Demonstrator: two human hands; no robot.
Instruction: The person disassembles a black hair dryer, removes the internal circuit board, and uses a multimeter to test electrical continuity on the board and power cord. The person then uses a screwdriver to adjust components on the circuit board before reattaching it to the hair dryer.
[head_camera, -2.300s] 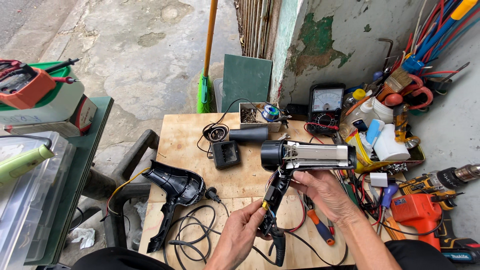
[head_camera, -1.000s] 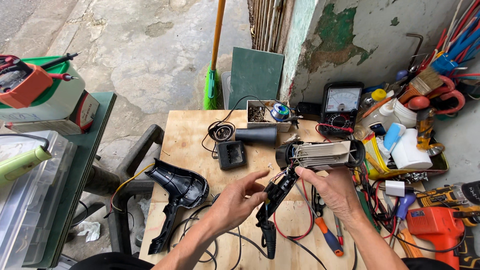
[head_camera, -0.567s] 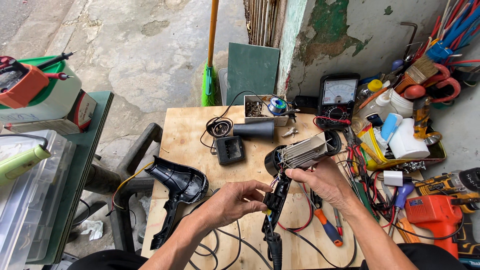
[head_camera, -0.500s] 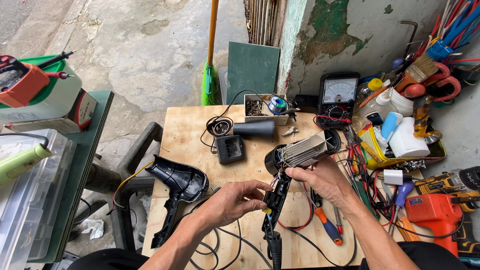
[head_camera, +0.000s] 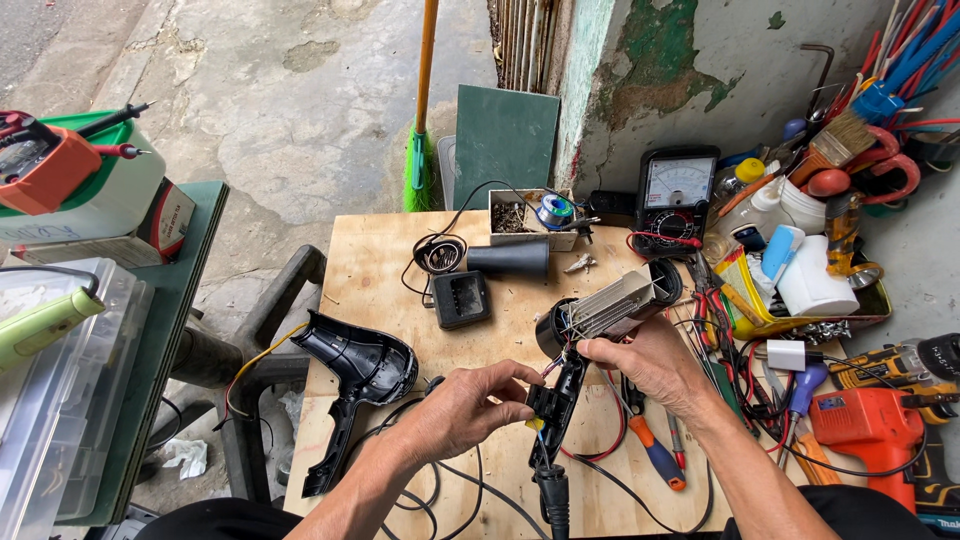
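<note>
- The left hand (head_camera: 470, 405) pinches the switch block (head_camera: 545, 403) on the handle of an opened hair dryer (head_camera: 590, 330), thumb and fingers closed around it
- The right hand (head_camera: 650, 365) grips the dryer's body just under the bare heating core (head_camera: 615, 308); the dryer is held above the middle of the wooden table (head_camera: 380, 250), handle down, its cord (head_camera: 553, 495) trailing toward the near edge
- Left of the hands lies an empty black shell half (head_camera: 360, 375); beyond it sit a black nozzle (head_camera: 510, 260), a small square black part (head_camera: 460, 298) and a coil of wire (head_camera: 438, 255)
- Just beside the right wrist lies an orange-handled screwdriver (head_camera: 655, 460); further right an orange drill (head_camera: 870, 425)
- At the far edge stands a meter with a dial (head_camera: 678, 195); a small box of screws (head_camera: 515, 215) is next to it
</note>
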